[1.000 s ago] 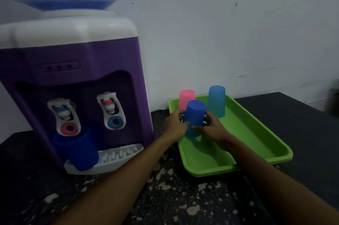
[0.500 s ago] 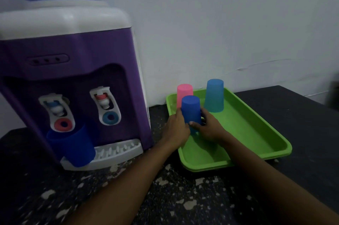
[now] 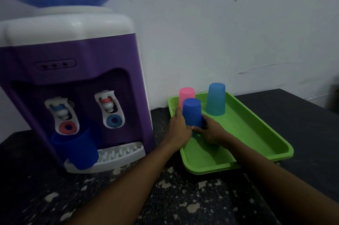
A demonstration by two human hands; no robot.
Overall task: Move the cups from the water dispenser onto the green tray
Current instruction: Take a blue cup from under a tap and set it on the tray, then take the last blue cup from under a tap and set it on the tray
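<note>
Both hands make the grip here: my left hand (image 3: 178, 129) and right hand (image 3: 211, 133) wrap the base of an upside-down dark blue cup (image 3: 192, 113) from either side, fingers closed on it. It stands over the near-left part of the green tray (image 3: 256, 144), and I cannot tell whether its rim is fully seated on the tray floor, since my hands hide it.

To finish this placement well, I judge I should press the cup straight down until the rim sits flat, then open both hands outward together so it does not tip or skid.

Just behind it stands the pink cup (image 3: 186, 93), close enough to be bumped, so I would draw my left hand back toward me, not sideways. The light blue cup (image 3: 215, 99) stands further right, apart from the others.

One more dark blue cup (image 3: 76, 149) waits on the drip grate of the water dispenser (image 3: 73, 81), left across the desk (image 3: 174, 197). That one looks to be next.
</note>
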